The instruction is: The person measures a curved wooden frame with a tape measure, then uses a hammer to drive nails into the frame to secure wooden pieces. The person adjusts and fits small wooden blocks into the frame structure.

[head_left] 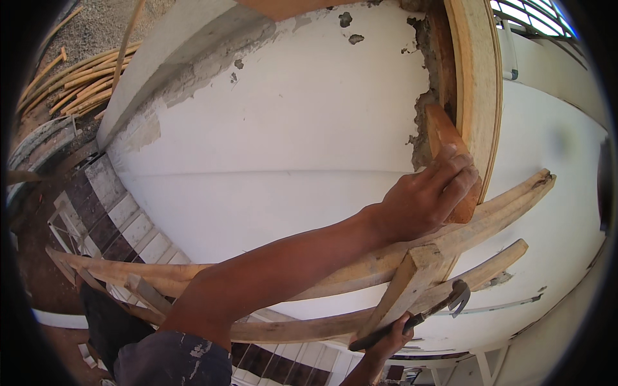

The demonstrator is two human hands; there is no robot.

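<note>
Wooden wedge (449, 161) sits under the left hand (425, 199) fingers (460, 168), gripped; right hand (386, 341) clenches a hammer (418, 316).

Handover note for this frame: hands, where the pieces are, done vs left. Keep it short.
Left hand: raised, fingers gripping a small wooden wedge block pressed into the gap between the chipped white wall and the wooden frame post.
Right hand: low, holding a claw hammer by its dark handle, head up, clear of the block.
Timber scaffold rails run just below the left hand.
Done: block placed in the gap, held by hand.
Left: the hammer has not met the block; how firmly it sits cannot be told.
</note>
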